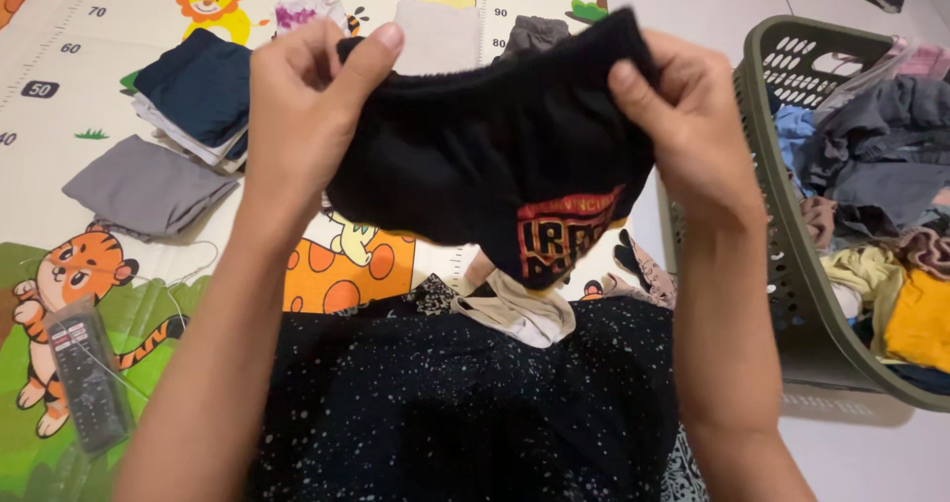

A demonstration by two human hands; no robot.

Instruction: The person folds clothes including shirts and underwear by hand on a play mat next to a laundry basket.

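Note:
Both my hands hold up a small black garment (485, 156) with a red and orange print near its lower right. My left hand (302, 96) pinches its top left edge, thumb in front. My right hand (683, 116) grips the top right edge. The garment hangs above my lap, which is covered by black speckled cloth (445, 403). A beige piece of clothing (520, 309) lies on my lap just under the garment.
A green plastic laundry basket (782, 265) full of mixed clothes stands at the right. On the cartoon animal play mat (99, 27) lie a folded stack topped with navy cloth (198, 87), a folded grey piece (148, 185), more folded items at the back, and a remote control (84, 383).

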